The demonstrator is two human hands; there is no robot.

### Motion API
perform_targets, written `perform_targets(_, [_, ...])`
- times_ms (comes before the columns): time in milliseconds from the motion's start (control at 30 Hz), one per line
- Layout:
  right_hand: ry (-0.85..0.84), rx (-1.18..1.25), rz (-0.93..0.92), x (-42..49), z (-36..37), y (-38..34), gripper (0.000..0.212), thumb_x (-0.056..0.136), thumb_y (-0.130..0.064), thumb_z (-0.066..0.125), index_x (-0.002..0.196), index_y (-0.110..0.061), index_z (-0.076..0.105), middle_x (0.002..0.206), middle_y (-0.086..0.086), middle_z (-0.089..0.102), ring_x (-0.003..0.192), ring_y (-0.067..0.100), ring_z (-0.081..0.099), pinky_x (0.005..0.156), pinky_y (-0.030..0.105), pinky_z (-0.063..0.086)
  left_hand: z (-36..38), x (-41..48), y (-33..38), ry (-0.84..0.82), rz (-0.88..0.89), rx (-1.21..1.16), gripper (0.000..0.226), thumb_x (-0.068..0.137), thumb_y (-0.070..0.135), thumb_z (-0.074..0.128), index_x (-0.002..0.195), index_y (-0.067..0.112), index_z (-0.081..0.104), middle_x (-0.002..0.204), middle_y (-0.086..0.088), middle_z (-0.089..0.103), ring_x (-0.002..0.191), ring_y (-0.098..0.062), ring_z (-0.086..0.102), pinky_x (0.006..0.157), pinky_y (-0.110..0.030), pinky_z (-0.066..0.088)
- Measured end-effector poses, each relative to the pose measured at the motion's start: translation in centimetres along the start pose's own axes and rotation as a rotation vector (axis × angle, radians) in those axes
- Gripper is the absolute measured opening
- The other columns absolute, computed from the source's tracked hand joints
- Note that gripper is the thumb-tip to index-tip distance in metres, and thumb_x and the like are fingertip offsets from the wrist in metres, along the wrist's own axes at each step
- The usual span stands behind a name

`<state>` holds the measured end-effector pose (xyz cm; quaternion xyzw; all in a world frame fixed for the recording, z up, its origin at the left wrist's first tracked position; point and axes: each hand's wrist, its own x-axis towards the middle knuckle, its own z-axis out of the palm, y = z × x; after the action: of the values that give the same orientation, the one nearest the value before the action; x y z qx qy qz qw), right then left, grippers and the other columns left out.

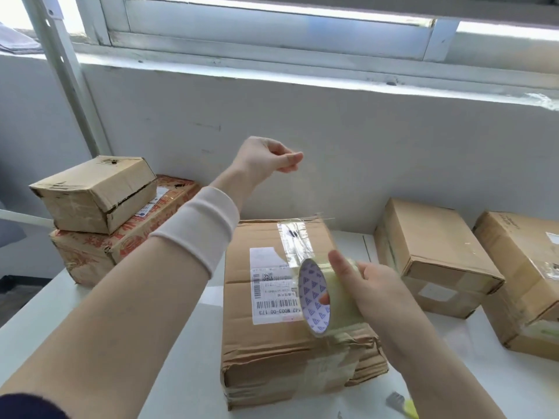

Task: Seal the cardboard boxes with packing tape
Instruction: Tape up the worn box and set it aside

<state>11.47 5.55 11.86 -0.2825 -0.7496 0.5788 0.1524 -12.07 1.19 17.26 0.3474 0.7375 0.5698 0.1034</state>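
A worn cardboard box with a white shipping label lies in the middle of the white table. My right hand grips a roll of clear packing tape just above the box's top. A strip of clear tape runs from the roll up toward my left hand, which is raised above the box's far edge and pinches the tape's free end between thumb and fingers.
Two stacked boxes stand at the left: a small brown one on a red-printed one. Two more boxes lie at the right. A small grey and yellow tool lies near the table's front edge. A wall and window sill rise behind.
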Motion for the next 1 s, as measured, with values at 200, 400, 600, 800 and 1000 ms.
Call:
perform_targets(200, [-0.103, 0.123, 0.037, 0.2, 0.4, 0.2, 0.056, 0.067, -0.058, 0.049, 0.083, -0.007, 0.064, 0.067, -0.002, 0.073, 0.053, 0.002, 0.064, 0.046, 0.011, 0.044, 2.1, 1.2, -7.4, -0.098, -0.271, 0.150, 0.016, 0.081, 0.031, 0.073, 0.075, 0.017, 0.071, 0.074, 0.006, 0.069, 0.056, 0.005, 0.060, 0.047, -0.002, 0.037])
perform_targets(400, [-0.073, 0.179, 0.029, 1.0, 0.8, 0.3, 0.052, 0.068, -0.057, 0.051, 0.073, -0.007, 0.065, 0.063, 0.002, 0.071, 0.049, 0.005, 0.062, 0.044, 0.013, 0.043, 3.6, 1.7, -9.5, -0.106, -0.283, 0.166, 0.019, 0.080, 0.031, 0.075, 0.069, 0.016, 0.071, 0.068, 0.007, 0.068, 0.061, -0.003, 0.061, 0.057, -0.005, 0.046])
perform_targets(600, [-0.046, 0.192, 0.037, 1.7, 1.1, 0.5, 0.046, 0.076, -0.054, 0.053, 0.072, -0.010, 0.065, 0.061, 0.001, 0.071, 0.048, 0.005, 0.061, 0.044, 0.014, 0.043, 3.6, 2.5, -10.7, -0.088, -0.314, 0.304, 0.023, 0.075, 0.040, 0.077, 0.061, 0.025, 0.068, 0.067, 0.010, 0.067, 0.072, -0.008, 0.062, 0.074, -0.021, 0.050])
perform_targets(800, [-0.022, 0.170, 0.018, 1.8, 1.3, 0.6, 0.041, 0.086, -0.048, 0.052, 0.068, -0.012, 0.063, 0.057, -0.002, 0.069, 0.046, 0.002, 0.058, 0.043, 0.012, 0.041, 3.8, 2.8, -10.8, -0.147, -0.372, 0.528, 0.025, 0.076, 0.052, 0.071, 0.069, 0.027, 0.068, 0.084, 0.009, 0.067, 0.090, -0.015, 0.062, 0.086, -0.030, 0.050])
perform_targets(1000, [-0.024, 0.148, 0.020, 1.6, 1.4, 0.8, 0.043, 0.085, -0.050, 0.051, 0.067, -0.013, 0.063, 0.059, -0.002, 0.070, 0.051, 0.004, 0.061, 0.053, 0.019, 0.044, 3.4, 2.8, -9.5, -0.308, -0.510, 0.773, 0.055, 0.087, 0.052, 0.051, 0.127, 0.015, 0.053, 0.131, -0.004, 0.053, 0.119, -0.025, 0.050, 0.088, -0.032, 0.038])
